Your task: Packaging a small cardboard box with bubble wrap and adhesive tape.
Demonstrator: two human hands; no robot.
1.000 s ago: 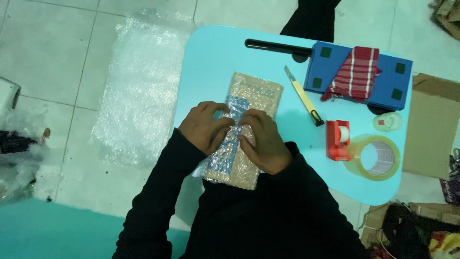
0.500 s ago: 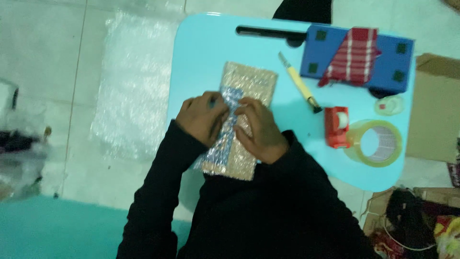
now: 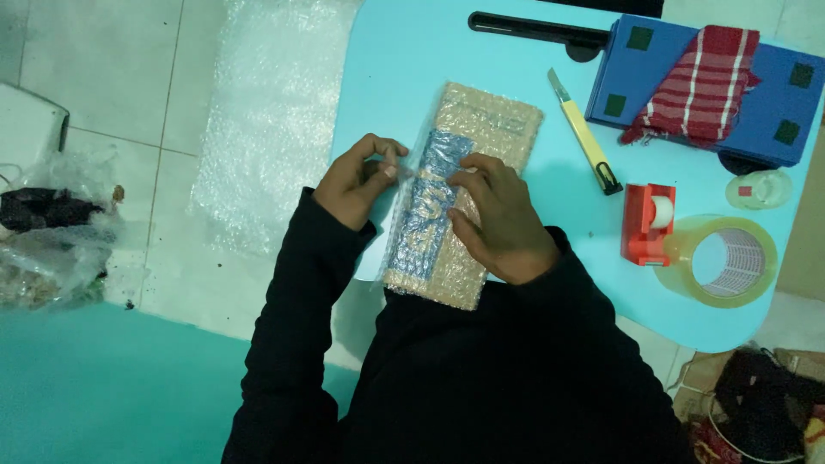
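I see a flat rectangular parcel wrapped in clear bubble wrap, tan with a blue strip down its middle. It lies lengthwise on the light-blue table, slightly tilted, its near end at the table's edge.

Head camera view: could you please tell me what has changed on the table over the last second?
The left hand has drawn away leftward off the bubble-wrapped package, pulling a strip of clear tape. The right hand stays pressed on the package. The yellow knife, red tape dispenser and tape roll have not moved.
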